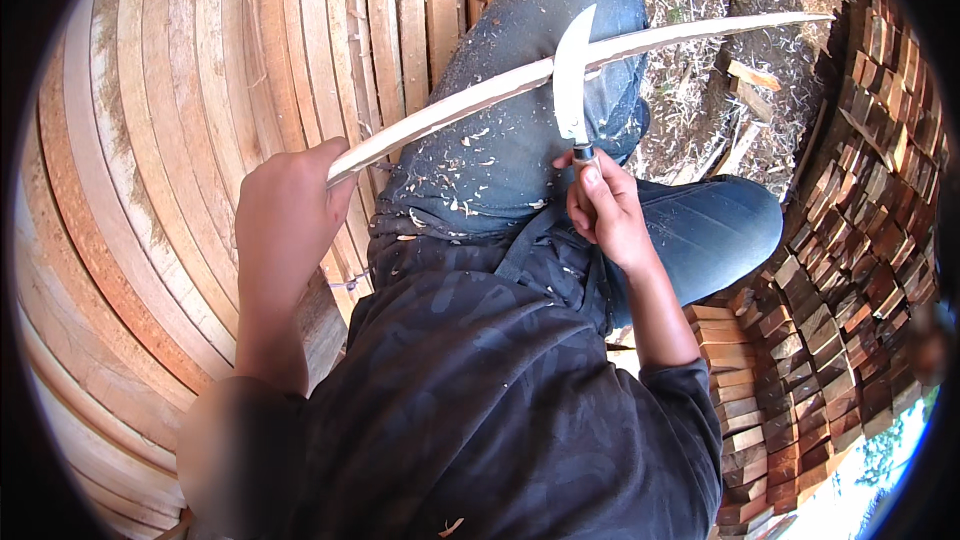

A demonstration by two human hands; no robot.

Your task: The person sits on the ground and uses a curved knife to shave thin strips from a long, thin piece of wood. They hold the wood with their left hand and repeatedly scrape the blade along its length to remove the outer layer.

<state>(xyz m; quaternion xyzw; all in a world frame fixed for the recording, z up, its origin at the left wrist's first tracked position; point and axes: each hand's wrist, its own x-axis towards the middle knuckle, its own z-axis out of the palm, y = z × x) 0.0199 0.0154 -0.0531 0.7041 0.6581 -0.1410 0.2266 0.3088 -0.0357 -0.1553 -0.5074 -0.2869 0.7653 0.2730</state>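
Observation:
My left hand (290, 210) is closed round the near end of a long, slim wooden strip (440, 112). The strip lies across my thigh in blue jeans (440, 170) and tapers toward the far right. In my right hand (612, 205) is a knife (572, 80) with a broad, curved steel blade, its handle mostly covered by my fingers. The blade points away from me and crosses over the strip, its tip beyond the strip's far edge. Whether the edge touches the wood I cannot tell. Pale shavings (465, 208) are scattered over my jeans and dark shirt.
Long sawn planks (200, 60) lie side by side under me and to the left. At the right rises a tall stack of cut timber ends (800, 340). Shavings cover the ground (690, 90) ahead on the right, with wood offcuts (750, 90) among them.

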